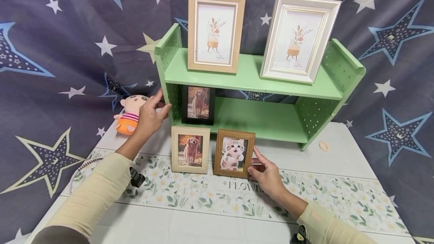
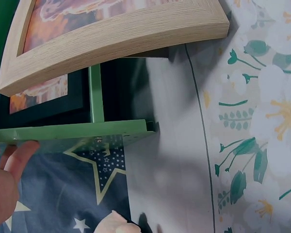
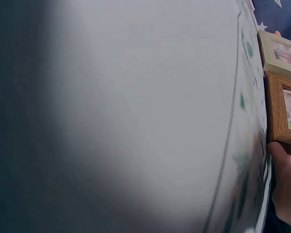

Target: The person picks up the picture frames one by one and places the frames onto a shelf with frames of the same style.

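My right hand point(image 1: 268, 178) pinches the right edge of a brown wooden photo frame point(image 1: 218, 153) with a kitten picture, standing on the table. Just left of it stands a pale wooden photo frame point(image 1: 173, 150) showing a golden dog. In the right wrist view, thumb and fingers are at the brown frame's corner point(image 3: 279, 128). My left hand point(image 1: 150, 116) rests against the left side panel of a green two-tier shelf point(image 1: 271, 121). The left wrist view shows its fingertips touching that panel point(image 2: 72, 131). A black photo frame point(image 1: 211, 108) stands on the lower tier, at the left.
On the upper tier stand a tan photo frame point(image 1: 192, 29) and a white photo frame point(image 1: 271, 37). A plush toy point(image 1: 127, 123) sits left of the shelf. To its right lies a small ring point(image 1: 324, 146). Star-patterned cloth point(image 1: 78, 70) hangs behind; a flowered cover point(image 1: 159, 199) spans the table.
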Motion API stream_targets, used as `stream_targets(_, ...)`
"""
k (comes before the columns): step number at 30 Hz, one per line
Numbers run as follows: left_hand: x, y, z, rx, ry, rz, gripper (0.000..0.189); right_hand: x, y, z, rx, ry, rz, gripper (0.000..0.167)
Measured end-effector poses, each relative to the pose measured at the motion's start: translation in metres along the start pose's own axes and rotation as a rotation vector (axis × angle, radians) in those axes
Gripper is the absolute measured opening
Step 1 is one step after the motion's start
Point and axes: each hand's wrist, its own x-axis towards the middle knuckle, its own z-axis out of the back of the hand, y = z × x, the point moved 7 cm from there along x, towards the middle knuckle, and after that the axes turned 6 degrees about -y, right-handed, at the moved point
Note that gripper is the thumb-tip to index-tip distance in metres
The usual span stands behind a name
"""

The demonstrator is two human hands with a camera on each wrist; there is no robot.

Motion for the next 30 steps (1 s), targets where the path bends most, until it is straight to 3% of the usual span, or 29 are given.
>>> stream_targets(16, 0.001, 0.002, 0.001, 0.013, -0.006, 0.003, 0.067, 0.01, 0.021, 0.013, 0.069, 0.066, 0.036, 0.083)
stream_targets(30, 0.001, 0.003, 0.001, 0.018, -0.009, -0.004, 0.067, 0.037, 0.05, 0.029, 0.04, 0.088, 0.085, 0.084)
